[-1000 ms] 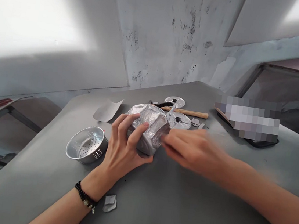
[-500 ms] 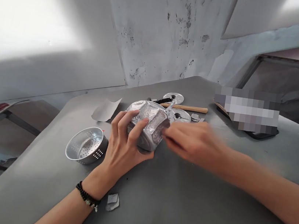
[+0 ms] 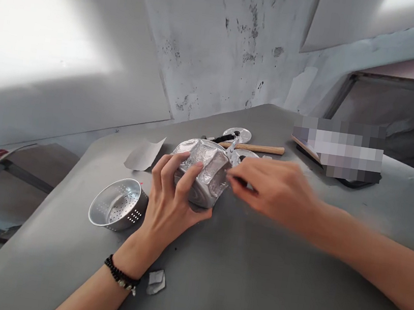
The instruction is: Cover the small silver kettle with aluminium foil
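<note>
My left hand (image 3: 173, 189) is wrapped round a dented, crinkled silver metal pot (image 3: 208, 163) lying tilted on the grey table, fingers spread over its top and thumb below. At the pot's right side my right hand (image 3: 264, 188) is closed in a pinch. Its fingertips touch the edge of the pot, and what they hold is too blurred to make out. Left of my left hand stands a perforated metal strainer cup (image 3: 119, 217). Behind the pot is a round silver lid with a black knob (image 3: 246, 136); another is mostly hidden by my right hand.
A wooden handle (image 3: 264, 149) and a black-handled tool (image 3: 224, 138) lie behind the pot. A grey sheet (image 3: 143, 156) rests at the back left. Folded metal scraps (image 3: 156, 282) lie in front. A blurred-out item on a black tray (image 3: 356, 186) sits at right.
My right hand has shifted slightly at the pot's right side, now covering more of the nearer lid. The left hand keeps its hold. The whole view has moved a little.
</note>
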Motion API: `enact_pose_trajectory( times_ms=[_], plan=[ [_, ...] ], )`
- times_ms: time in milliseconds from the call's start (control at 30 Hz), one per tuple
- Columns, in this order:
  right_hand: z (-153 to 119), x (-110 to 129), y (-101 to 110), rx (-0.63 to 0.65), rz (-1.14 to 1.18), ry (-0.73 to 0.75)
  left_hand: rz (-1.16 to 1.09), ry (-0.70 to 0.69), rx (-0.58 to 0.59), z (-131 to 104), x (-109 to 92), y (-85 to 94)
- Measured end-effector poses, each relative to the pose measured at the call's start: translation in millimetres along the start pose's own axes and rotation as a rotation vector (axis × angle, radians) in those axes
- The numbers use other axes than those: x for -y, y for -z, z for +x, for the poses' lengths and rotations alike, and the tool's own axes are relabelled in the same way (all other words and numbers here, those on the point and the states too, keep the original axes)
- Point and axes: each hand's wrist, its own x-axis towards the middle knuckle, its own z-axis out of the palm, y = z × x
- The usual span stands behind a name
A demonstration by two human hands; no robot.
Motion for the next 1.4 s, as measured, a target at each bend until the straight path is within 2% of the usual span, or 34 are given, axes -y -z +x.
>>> enact_pose_trajectory(
  times_ms=[100,167,267,400,533,667,733,800,867,933,1000,1067,1133,1233,1333,1400],
  plan=[
    [0.0,3.1,-0.9,0.095,0.123,0.031,0.001,-0.009,-0.01,0.6,0.3,0.2],
    [0.3,4.4,-0.9,0.055,0.147,-0.024,0.003,0.002,-0.01,0.9,0.2,0.6],
    [0.6,4.0,-0.9,-0.003,0.029,-0.047,0.004,0.008,-0.001,1.2,-0.2,1.0],
    [0.7,2.4,-0.4,0.115,0.161,-0.001,0.005,-0.004,-0.01,1.3,0.2,1.3],
    [1.0,-0.2,1.3,0.018,0.037,-0.053,0.001,0.012,0.012,1.5,0.3,1.6],
    [1.0,0.4,1.3,0.152,0.166,-0.004,-0.001,-0.001,-0.001,1.9,-0.5,1.8],
    [1.4,0.0,1.3,0.101,0.181,-0.067,0.005,0.005,0.004,1.9,-0.9,1.9],
    [1.4,-1.0,0.9,0.037,0.098,-0.102,0.013,0.007,0.012,1.8,-1.2,2.1],
    [1.0,-1.8,0.1,0.074,0.088,-0.069,0.016,-0.001,0.008,1.5,-1.1,2.2],
    [0.6,-2.1,-0.4,0.134,0.18,-0.025,0.015,-0.008,0.003,1.2,-0.9,2.4],
    [0.4,-2.6,-0.4,0.103,0.215,-0.068,0.015,-0.003,0.001,1.1,-0.8,2.5],
    [0.1,-3.4,-0.3,0.035,0.129,-0.111,0.012,0.004,0.008,1.1,-0.8,2.4],
    [-0.4,-3.6,-0.6,0.068,0.083,-0.077,0.005,0.005,0.012,1.0,-0.9,2.0],
    [-0.8,-2.8,-0.8,0.136,0.16,0.032,-0.001,0.011,0.008,0.9,-0.8,1.6],
    [-0.6,-3.7,0.5,0.01,0.042,0.024,-0.001,0.014,0.017,1.2,-0.6,1.8],
    [-0.6,-4.9,1.0,0.01,-0.028,0.045,-0.003,0.008,0.02,1.6,-0.8,2.1]
  ],
)
